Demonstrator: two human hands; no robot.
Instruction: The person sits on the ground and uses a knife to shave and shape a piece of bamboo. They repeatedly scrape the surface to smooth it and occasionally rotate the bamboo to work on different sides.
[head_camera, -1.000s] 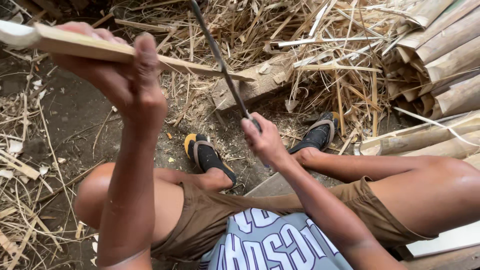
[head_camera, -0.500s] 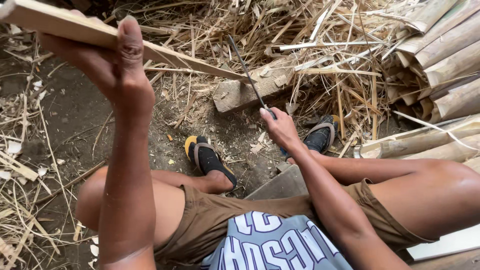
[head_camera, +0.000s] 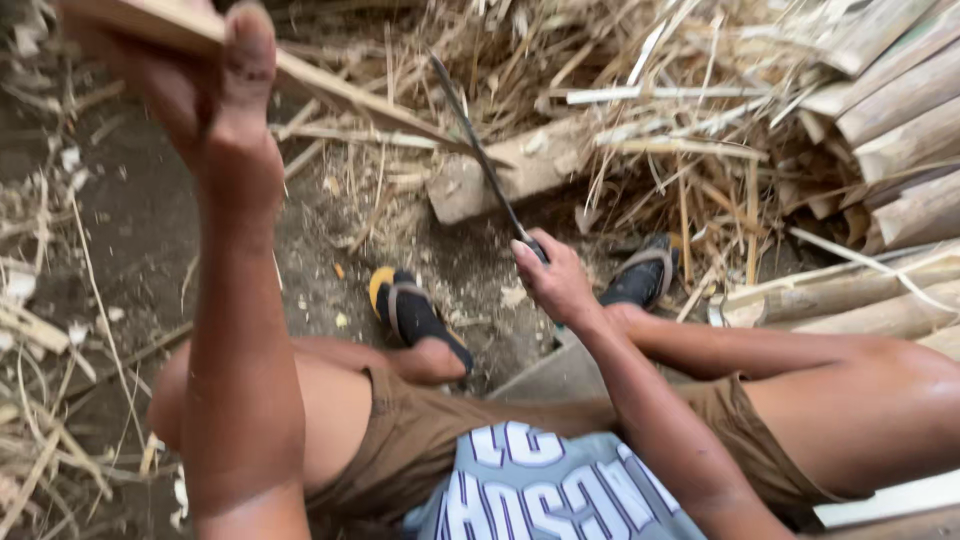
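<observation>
Here, my left hand (head_camera: 215, 110) is clenched around a bamboo strip (head_camera: 330, 85) running lengthwise down toward the wooden block (head_camera: 520, 170), while my nearer right hand (head_camera: 555, 285), closed on the long knife (head_camera: 480, 160), angles its blade up to the strip's far end.

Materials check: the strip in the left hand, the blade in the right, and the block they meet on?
Strip: looks like split bamboo or pale wood, tan with a raw, fibrous face. Blade: thin, dark and dull, probably unpolished steel; motion blur leaves it open. Block: rough, greyish weathered wood with a squared end. Left hand clasps the strip; right hand covers the handle.
</observation>
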